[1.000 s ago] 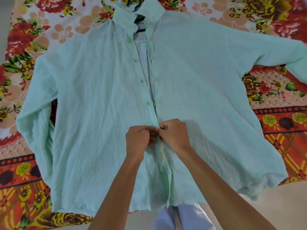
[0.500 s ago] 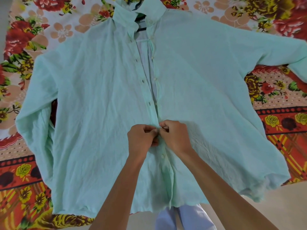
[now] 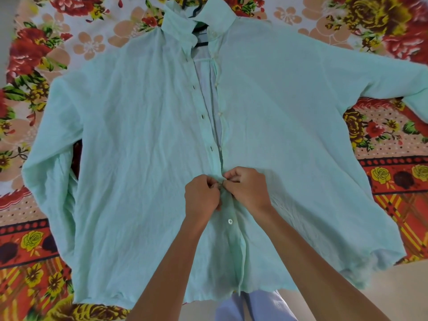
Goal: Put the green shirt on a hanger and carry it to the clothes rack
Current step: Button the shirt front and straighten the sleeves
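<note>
Green shirt (image 3: 143, 158): pale mint, thin and creased, long-sleeved, laid front-up and spread flat on a floral bedspread (image 3: 46, 54) patterned in red, orange and yellow. Collar at the far end, hem at the near edge of the bed; one sleeve folded down along the left side, the other stretched out to the right. Placket open from collar to about mid-length, showing dark buttonholes on the left strip and small white buttons on the right strip; fastened below the hands, with one white button (image 3: 230, 221) visible there. Hanger (image 3: 196, 22): dark, inside the neck opening, hook showing above the collar. Left hand (image 3: 202, 199): fingers curled, pinching the left placket edge at mid-shirt. Right hand (image 3: 249, 189): fingers curled, pinching the right placket edge, fingertips meeting those of the left. Light-blue trouser legs (image 3: 252, 306): below the hem, at bottom of view.
</note>
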